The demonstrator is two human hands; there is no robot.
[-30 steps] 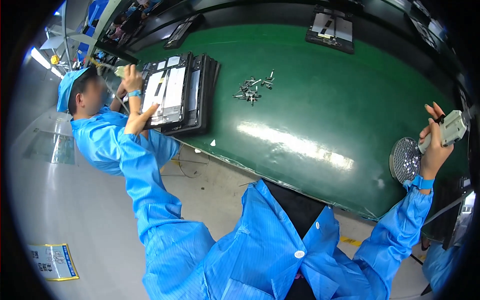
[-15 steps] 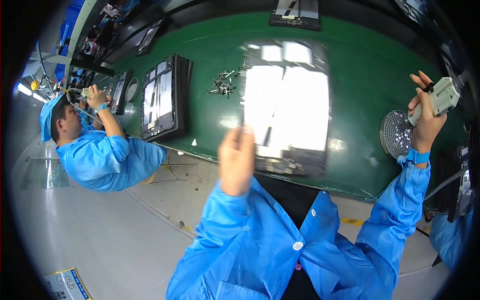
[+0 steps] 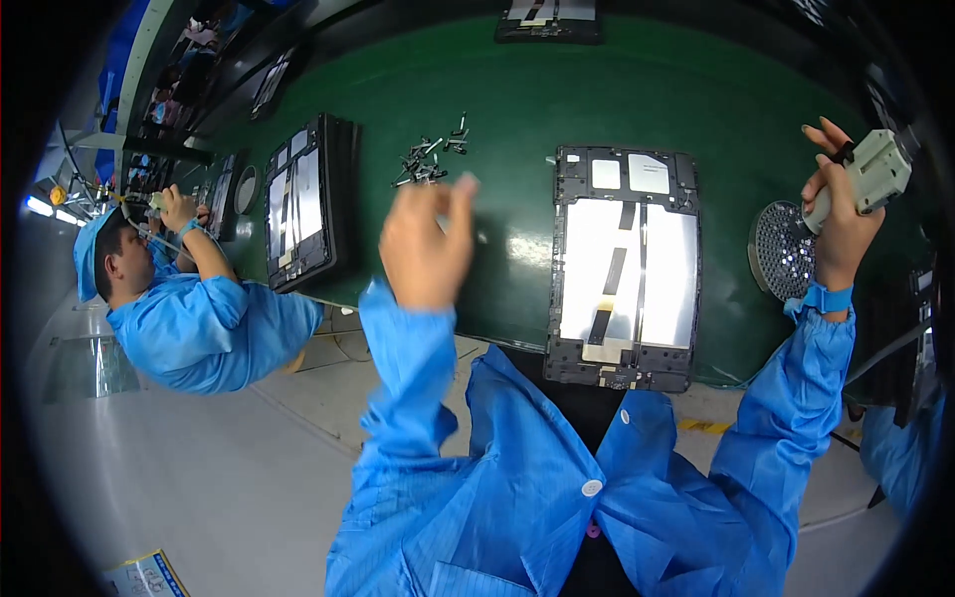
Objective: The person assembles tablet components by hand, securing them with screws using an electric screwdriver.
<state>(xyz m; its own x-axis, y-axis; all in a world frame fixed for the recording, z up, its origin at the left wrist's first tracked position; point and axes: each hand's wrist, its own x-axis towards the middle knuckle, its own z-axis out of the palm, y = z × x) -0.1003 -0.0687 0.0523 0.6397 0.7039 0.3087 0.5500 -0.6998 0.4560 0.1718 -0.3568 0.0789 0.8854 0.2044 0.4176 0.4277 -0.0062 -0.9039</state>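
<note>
Currently left hand [image 3: 428, 247] blurred, left of centre, grip unclear | right hand [image 3: 844, 221] wrapped round driver [image 3: 881, 174] by round dish [image 3: 768, 261], right side | opened tablet [image 3: 629, 269] flat, right of centre | keep driver square, no side-load

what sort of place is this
Probably an electronics assembly or repair line: an opened tablet-like device lies on a long green workbench, the right hand holds a pale handheld tool, and a co-worker in blue works farther along the left side.
</note>
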